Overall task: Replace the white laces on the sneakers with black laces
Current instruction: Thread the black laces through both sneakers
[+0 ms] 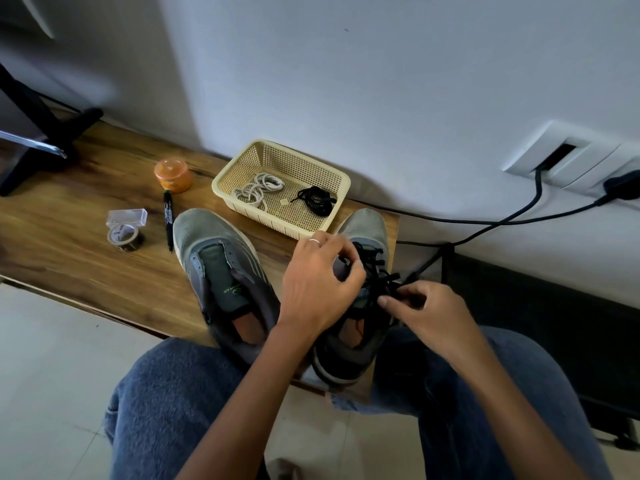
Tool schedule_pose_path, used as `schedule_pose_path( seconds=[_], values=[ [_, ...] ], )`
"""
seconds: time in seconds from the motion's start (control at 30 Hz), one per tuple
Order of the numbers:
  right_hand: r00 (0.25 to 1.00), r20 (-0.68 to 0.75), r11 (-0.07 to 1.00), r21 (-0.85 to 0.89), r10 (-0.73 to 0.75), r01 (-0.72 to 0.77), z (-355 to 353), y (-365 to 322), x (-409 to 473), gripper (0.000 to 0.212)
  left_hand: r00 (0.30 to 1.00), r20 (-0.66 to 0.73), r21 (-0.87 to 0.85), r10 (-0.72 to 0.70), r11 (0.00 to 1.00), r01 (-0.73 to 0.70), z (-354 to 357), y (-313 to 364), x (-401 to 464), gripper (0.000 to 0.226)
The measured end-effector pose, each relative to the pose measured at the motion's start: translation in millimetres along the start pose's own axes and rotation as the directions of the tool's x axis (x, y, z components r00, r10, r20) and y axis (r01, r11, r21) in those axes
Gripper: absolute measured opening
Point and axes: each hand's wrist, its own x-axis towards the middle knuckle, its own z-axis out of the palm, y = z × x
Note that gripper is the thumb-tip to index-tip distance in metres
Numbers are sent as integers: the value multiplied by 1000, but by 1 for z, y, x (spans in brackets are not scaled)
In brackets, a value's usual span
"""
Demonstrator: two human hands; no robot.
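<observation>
As our left hand (317, 282) curls over the right sneaker (360, 299), its fingertips pinch the black lace (375, 268) threaded through the eyelets, a ring showing on one finger. Our right hand (420, 311) sits just beside it, apart from the left, thumb and forefinger pinching a loose end of the same lace at the sneaker's side. The left sneaker (221, 271) stands next to it on the wooden table (69, 237) with bare eyelets and its tongue exposed. Behind the pair, a cream basket (341, 188) holds coiled white laces (258, 188) on its left and a second black lace bundle (317, 200) on its right. Farther left on the table lie a black marker (168, 216), an orange jar (173, 175) and a tape roll (124, 233) with a clear plastic case (127, 217) touching it. Our knees in blue jeans (173, 393) frame the table's edge. Dark cables (502, 221) run from a wall socket (568, 157) at right.
</observation>
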Motion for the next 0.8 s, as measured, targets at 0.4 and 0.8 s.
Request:
schedule_pose_path(
  seconds=[0.4, 0.8],
  values=[
    [983, -181, 977, 206, -24, 61, -4, 0, 18, 16, 973, 215, 98, -82, 993, 62, 0, -8, -6, 28],
    [832, -372, 757, 368, -412, 540, -69, -62, -4, 34, 972, 174, 16, -158, 987, 158, 4, -9, -4, 53]
  ],
)
